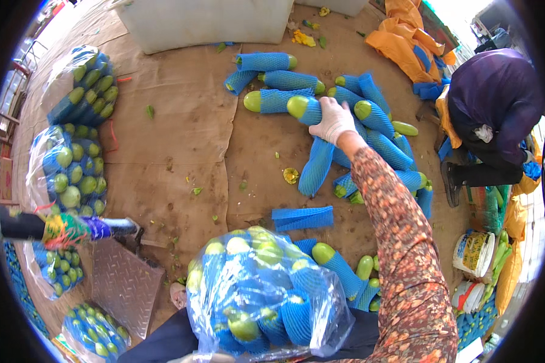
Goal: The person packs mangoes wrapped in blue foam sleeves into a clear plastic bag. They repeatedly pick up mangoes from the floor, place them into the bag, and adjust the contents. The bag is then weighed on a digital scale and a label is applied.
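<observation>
My gloved right hand (334, 124) reaches out among long green gourds in blue foam net sleeves, its fingers wrapped round a sleeved gourd (299, 109). Around it lie several more sleeved gourds (381, 145) and a bare one (404, 128). A clear plastic bag full of sleeved gourds (266, 302) rests against my lap. My left hand (203, 358) barely shows at the lower edge by this bag, its fingers hidden. An unused-looking blue sleeve (303, 216) lies flat above the bag.
Filled bags (69, 172) line the left, by a metal plate (124, 284) and a wrapped post (82, 227). A white crate (206, 21) stands at the back. A person in dark clothes (490, 103) bends at the right, near buckets (472, 254) and orange sacks (406, 48).
</observation>
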Tool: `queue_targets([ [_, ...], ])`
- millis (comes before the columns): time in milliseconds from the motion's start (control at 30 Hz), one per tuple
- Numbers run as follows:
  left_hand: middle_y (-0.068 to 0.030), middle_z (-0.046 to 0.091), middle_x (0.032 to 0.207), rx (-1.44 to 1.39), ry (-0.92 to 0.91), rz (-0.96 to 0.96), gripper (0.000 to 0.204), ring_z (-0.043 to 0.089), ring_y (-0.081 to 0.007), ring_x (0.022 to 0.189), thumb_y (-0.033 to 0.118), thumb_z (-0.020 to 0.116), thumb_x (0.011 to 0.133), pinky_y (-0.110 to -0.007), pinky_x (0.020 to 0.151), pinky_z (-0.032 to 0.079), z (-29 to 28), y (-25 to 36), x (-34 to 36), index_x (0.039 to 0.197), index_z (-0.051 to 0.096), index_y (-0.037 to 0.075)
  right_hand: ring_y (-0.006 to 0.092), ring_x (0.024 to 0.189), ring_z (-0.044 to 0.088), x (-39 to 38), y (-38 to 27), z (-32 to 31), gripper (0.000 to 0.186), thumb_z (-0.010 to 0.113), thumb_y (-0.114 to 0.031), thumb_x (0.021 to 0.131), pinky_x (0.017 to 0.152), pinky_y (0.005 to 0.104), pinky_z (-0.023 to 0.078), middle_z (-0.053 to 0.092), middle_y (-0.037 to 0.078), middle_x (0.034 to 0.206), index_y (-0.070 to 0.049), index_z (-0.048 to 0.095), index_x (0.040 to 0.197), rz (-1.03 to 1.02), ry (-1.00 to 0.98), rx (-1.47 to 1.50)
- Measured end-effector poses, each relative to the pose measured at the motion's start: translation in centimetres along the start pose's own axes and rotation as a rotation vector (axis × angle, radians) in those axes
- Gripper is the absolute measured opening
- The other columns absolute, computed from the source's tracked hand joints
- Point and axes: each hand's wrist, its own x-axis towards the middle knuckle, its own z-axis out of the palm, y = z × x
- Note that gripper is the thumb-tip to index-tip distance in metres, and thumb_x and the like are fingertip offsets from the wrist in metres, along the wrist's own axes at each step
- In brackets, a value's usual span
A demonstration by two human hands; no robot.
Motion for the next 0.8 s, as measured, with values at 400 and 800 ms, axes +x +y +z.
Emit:
queue_targets([
  [400, 0.0016, 0.038, 0.057, -0.468, -0.031, 0.623, 0.06, 0.031, -0.0094, 0.048, 0.034, 0.05, 0.102, -0.027, 0.047, 0.029, -2.2, -9.9, -6.1, 0.144, 0.045, -0.008, 0.0373, 0.101, 0.072, -32.2, -8.7, -23.0, 0.094, 0.059, -0.07, 0.091, 0.082, 0.0522, 0.063, 0.063, 0.025, 0.13, 0.004, 0.044, 0.147, -0.184, -0.818, 2.126],
  [800, 0.0018, 0.052, 0.069, -0.618, -0.216, 0.614, 0.039, 0.033, -0.0071, 0.052, 0.024, 0.052, 0.104, -0.024, 0.05, 0.03, -3.8, -11.8, -5.5, 0.131, 0.054, -0.004, 0.0345, 0.125, 0.059, -40.6, -32.0, -8.6, 0.095, 0.066, -0.052, 0.088, 0.104, 0.0427, 0.047, 0.061, 0.024, 0.135, 0.008, 0.032, 0.154, -0.196, -0.37, 0.289],
])
